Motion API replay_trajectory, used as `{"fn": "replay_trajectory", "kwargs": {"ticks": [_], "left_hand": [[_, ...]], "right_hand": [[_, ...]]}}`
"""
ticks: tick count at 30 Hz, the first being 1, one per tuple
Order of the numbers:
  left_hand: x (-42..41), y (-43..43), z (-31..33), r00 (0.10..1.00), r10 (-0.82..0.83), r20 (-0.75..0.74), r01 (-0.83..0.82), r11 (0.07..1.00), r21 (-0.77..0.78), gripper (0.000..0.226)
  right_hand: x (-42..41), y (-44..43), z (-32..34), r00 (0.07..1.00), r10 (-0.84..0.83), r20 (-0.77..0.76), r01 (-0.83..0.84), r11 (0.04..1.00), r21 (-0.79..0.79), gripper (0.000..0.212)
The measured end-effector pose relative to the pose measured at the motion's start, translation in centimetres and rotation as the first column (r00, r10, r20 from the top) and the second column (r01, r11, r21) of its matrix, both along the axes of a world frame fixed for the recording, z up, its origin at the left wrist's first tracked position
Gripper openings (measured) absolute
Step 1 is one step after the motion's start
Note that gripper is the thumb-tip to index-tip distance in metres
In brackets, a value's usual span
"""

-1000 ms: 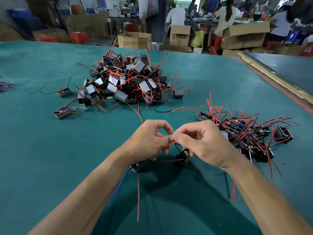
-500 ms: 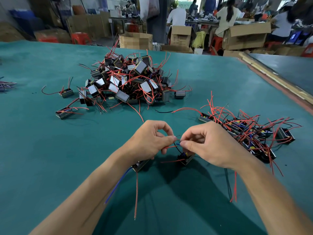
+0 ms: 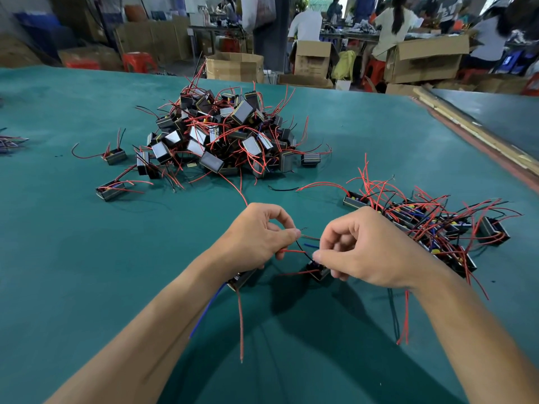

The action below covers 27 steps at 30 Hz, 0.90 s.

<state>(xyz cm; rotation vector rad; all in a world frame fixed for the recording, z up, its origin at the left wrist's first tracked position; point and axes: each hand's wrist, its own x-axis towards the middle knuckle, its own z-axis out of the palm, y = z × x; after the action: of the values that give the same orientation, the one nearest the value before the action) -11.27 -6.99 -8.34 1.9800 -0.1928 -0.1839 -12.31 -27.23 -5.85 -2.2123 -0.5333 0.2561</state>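
My left hand (image 3: 256, 237) pinches a thin black wire (image 3: 302, 248) between thumb and forefinger. It also holds a small black module (image 3: 241, 279) under the palm, with a blue wire (image 3: 208, 309) and a red wire (image 3: 240, 319) hanging toward me. My right hand (image 3: 370, 252) pinches the wires of a second black module (image 3: 318, 271) that hangs just below its fingertips. A short red wire and a blue wire tip show in the gap between the two hands.
A large heap of black modules with red wires (image 3: 221, 135) lies on the green table (image 3: 87, 258) ahead. A smaller row of modules (image 3: 431, 225) sits to the right. Loose modules (image 3: 110, 190) lie left. Cardboard boxes (image 3: 425, 58) and people stand beyond the far edge.
My hands have drawn apart; a gap with a black wire stretched across it now shows between fingertips that were touching. The right hand's module has moved slightly right.
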Motion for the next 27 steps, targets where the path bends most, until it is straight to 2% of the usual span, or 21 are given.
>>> {"fn": "replay_trajectory", "kwargs": {"ticks": [4, 7, 9, 12, 17, 23, 27], "left_hand": [[0.0, 0.1, 0.0, 0.999, -0.038, 0.02, 0.039, 0.999, -0.031, 0.015], [0.0, 0.2, -0.1, 0.997, -0.072, 0.04, 0.073, 0.997, -0.034, 0.014], [0.0, 0.3, -0.2, 0.995, -0.087, 0.039, 0.089, 0.995, -0.044, 0.014], [0.1, 0.4, -0.2, 0.993, -0.11, 0.036, 0.112, 0.991, -0.069, 0.013], [0.1, 0.4, -0.2, 0.99, -0.133, 0.043, 0.136, 0.988, -0.076, 0.012], [0.0, 0.4, 0.0, 0.991, -0.13, 0.045, 0.133, 0.988, -0.082, 0.013], [-0.1, 0.3, 0.0, 0.991, -0.122, 0.059, 0.125, 0.99, -0.067, 0.011]], "right_hand": [[0.0, 0.0, 0.0, 0.984, 0.146, -0.098, -0.127, 0.976, 0.177, 0.024], [0.6, 0.1, -0.3, 0.993, 0.055, -0.107, -0.019, 0.95, 0.313, 0.034], [1.2, -0.1, -0.8, 0.995, -0.073, -0.062, 0.09, 0.934, 0.347, 0.03], [1.8, -0.3, -1.5, 0.981, -0.191, 0.03, 0.173, 0.938, 0.301, 0.022], [1.6, 0.3, -1.9, 0.986, -0.134, 0.096, 0.114, 0.975, 0.189, 0.019], [1.4, 0.5, -1.9, 0.994, -0.084, 0.064, 0.071, 0.98, 0.183, 0.017], [1.3, 0.5, -1.9, 0.993, -0.112, 0.046, 0.102, 0.978, 0.182, 0.022]]}}
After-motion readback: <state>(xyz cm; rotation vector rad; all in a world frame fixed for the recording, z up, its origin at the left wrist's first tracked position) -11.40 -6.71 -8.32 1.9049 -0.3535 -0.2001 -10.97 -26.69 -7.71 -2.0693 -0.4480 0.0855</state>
